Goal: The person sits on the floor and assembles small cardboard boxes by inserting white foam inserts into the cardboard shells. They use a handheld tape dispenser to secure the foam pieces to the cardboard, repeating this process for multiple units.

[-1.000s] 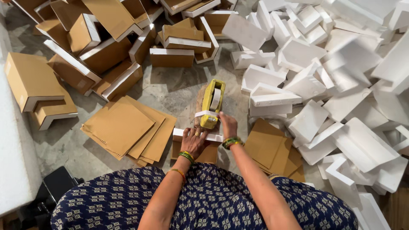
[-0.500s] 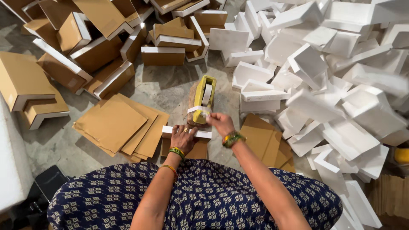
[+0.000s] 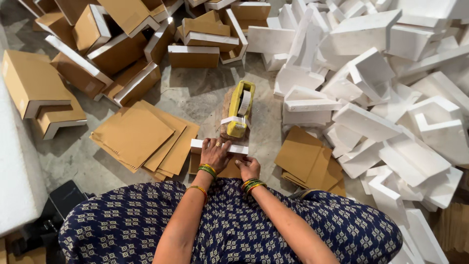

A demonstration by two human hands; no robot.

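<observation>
- The left hand [image 3: 215, 154] lies palm down, fingers spread, pressed flat on a white foam strip [image 3: 219, 145] that sits on the floor just in front of the person's lap; it grips nothing, only bears on the strip's top
- The right hand [image 3: 247, 167] is curled at the strip's right end, fingertips touching its near edge and the brown cardboard piece [image 3: 228, 171] under it; whether it pinches something small cannot be told
- Both wrists carry green and gold bangles, and the person wears a dark blue patterned dress [image 3: 234, 225]
- Just beyond the strip stands a yellow tape dispenser [image 3: 240, 108], upright on the grey floor [image 3: 195, 93], with a loose tail of white tape hanging across its front; neither hand touches it
- Left of the hands lies a fanned stack of flat cardboard sheets [image 3: 139, 137], near but apart from the strip
- Right of the hands lies a second, smaller stack of cardboard sheets [image 3: 305, 161], partly tucked under foam
- Further right and up, a large heap of white foam corner pieces [image 3: 386, 88] fills that side of the floor
- At the upper left sits a pile of foam pieces faced with cardboard [image 3: 97, 44], some L-shaped
- A big white foam slab [image 3: 14, 171] runs along the left edge
</observation>
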